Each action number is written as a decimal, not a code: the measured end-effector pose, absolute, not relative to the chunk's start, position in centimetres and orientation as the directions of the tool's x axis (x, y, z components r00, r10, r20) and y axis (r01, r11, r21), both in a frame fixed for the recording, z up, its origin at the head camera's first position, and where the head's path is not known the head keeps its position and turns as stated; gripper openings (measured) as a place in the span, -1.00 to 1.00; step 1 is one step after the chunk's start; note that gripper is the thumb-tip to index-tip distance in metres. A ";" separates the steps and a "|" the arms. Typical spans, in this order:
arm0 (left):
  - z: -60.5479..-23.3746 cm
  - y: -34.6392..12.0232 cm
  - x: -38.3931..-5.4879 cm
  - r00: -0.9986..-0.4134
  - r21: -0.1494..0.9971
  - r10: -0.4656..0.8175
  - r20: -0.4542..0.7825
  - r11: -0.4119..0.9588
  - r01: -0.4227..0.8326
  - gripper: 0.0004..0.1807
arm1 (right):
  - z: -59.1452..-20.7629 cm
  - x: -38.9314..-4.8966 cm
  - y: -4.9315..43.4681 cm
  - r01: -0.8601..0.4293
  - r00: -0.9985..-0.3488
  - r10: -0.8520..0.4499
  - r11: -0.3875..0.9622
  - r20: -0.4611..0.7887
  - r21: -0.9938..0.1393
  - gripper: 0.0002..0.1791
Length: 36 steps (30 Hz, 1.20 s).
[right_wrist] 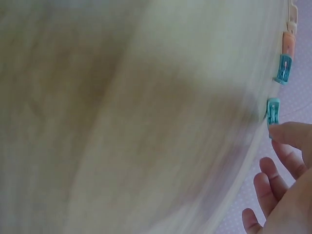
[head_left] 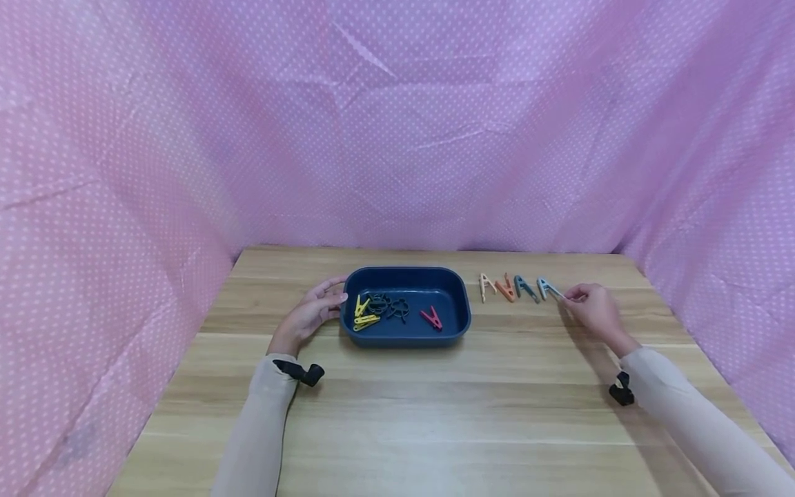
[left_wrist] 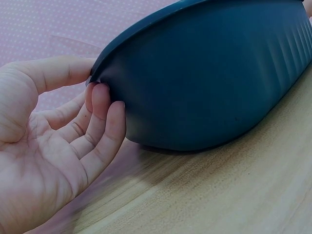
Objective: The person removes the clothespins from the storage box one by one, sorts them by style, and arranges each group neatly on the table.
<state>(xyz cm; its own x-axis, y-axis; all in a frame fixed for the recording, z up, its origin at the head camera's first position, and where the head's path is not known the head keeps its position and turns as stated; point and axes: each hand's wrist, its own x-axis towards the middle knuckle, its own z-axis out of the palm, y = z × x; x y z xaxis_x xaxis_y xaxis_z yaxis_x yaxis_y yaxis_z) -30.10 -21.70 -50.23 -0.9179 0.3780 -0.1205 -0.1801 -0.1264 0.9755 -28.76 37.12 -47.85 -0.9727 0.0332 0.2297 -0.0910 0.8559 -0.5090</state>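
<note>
Four clothespins (head_left: 506, 291) judged set out, in a row right of the navy tray (head_left: 404, 342); right hand (head_left: 595, 309) pinches the rightmost, light-blue clothespin (head_left: 548, 284), left hand (head_left: 310, 312) grips tray's left rim, yellow clothespins (head_left: 366, 322) and red clothespin (head_left: 431, 318) still inside.

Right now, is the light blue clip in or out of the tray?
Out: the right hand pinches the light blue clip well to the right of the tray.

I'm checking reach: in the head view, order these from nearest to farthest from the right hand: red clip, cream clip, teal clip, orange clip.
1. Teal clip: just left of the light blue clip.
2. Orange clip: left of teal.
3. Cream clip: row's left end.
4. Red clip: inside the tray, right side.
</note>
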 end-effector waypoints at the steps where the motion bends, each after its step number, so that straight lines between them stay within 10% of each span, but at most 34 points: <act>1: -50.3 -21.7 -30.1 -0.918 0.975 0.379 -0.120 -0.128 -0.180 -0.37 | -47.9 -28.8 37.1 -0.098 -0.972 0.026 0.857 0.233 -0.506 -0.86; 36: -50.0 -21.6 -30.0 -0.915 0.974 0.380 -0.138 -0.118 -0.196 -0.37 | -47.7 -29.2 36.2 -0.098 -0.992 -0.038 0.827 0.120 -0.553 -0.75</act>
